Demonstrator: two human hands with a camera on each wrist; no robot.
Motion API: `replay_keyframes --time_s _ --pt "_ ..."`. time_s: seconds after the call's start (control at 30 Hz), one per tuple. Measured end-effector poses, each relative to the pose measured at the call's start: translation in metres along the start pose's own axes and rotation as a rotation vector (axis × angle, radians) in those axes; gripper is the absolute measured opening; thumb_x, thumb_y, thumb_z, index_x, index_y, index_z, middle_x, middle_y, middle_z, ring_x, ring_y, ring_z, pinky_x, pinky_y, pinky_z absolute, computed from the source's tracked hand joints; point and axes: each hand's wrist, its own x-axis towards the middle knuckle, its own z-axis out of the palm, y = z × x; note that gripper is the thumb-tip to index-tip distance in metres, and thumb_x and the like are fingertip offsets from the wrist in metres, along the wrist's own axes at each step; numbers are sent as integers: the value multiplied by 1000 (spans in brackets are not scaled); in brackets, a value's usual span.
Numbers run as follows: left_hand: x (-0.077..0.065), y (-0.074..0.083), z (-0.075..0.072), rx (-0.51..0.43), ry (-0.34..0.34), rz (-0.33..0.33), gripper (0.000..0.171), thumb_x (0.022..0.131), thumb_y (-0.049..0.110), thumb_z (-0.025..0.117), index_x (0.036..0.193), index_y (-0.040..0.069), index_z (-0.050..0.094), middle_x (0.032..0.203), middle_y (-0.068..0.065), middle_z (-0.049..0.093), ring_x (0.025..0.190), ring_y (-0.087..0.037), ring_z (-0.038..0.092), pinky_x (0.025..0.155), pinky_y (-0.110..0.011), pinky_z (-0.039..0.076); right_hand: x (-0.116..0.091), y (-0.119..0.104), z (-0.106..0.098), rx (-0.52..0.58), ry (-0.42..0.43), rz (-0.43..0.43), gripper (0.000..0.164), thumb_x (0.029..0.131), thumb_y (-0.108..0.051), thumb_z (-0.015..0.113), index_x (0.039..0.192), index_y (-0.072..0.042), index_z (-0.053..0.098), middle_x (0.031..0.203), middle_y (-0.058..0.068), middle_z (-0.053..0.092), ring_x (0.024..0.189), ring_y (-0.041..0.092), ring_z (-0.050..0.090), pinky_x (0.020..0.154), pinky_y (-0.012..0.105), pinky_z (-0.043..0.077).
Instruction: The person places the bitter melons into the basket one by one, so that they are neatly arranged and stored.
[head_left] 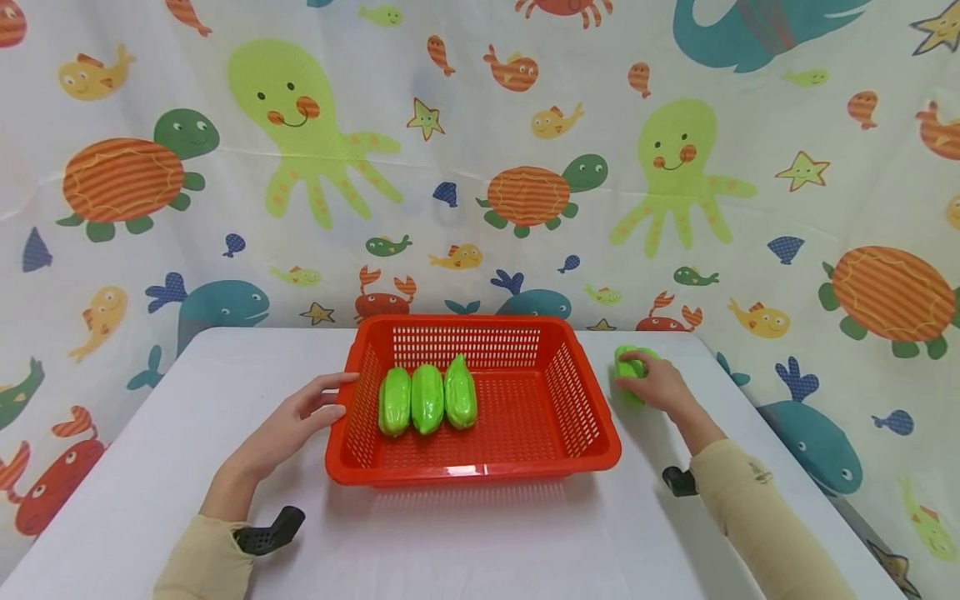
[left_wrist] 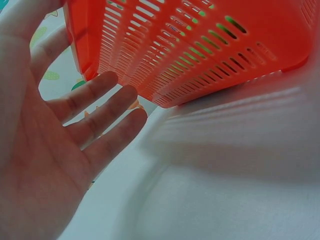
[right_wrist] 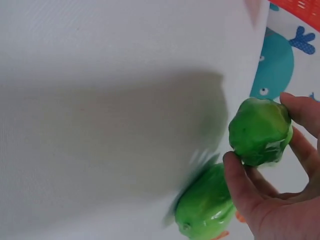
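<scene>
My left hand (head_left: 296, 423) is at the left side of a red plastic basket (head_left: 480, 474), thumb and index finger touching its rim. The other fingers are extended beside its slotted wall, as the left wrist view shows. Three glossy green, oblong ribbed fruits (head_left: 427, 400) lie side by side in the basket's left half. Right of the basket, my right hand (head_left: 654, 382) pinches a similar green ribbed fruit (right_wrist: 260, 131) between thumb and fingers, seen end-on in the right wrist view. Another green fruit (right_wrist: 204, 202) lies on the table close below it.
The basket stands on a white table (head_left: 480, 542) and its right half shows bare slotted floor. A curtain (head_left: 465, 125) printed with sea animals hangs behind the table. Black wrist cameras (head_left: 270, 531) are strapped at both sleeves.
</scene>
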Motion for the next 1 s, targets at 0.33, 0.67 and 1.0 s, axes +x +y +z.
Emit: replay_keyframes --time_s 0.33,0.67,1.0 --pt "0 1 -2 -1 -3 2 54 99 33 55 149 21 38 145 -18 40 129 -41 42 94 -60 47 -4 -13 -13 84 27 10 61 94 -32 64 146 -10 40 141 30 37 123 45 36 98 58 43" --pt "0 1 -1 -7 -7 0 54 99 33 55 149 21 38 145 -18 40 129 -41 42 94 -59 47 -9 -31 -23 99 73 -24 64 92 -39 66 146 -15 40 140 28 40 122 43 40 96 55 46" --pt "1 1 -1 -6 -8 8 53 99 32 55 149 21 39 145 -17 40 128 -40 43 92 -56 49 -20 -57 -31 126 93 -72 64 91 -42 67 145 -19 43 141 22 42 126 41 40 95 52 48"
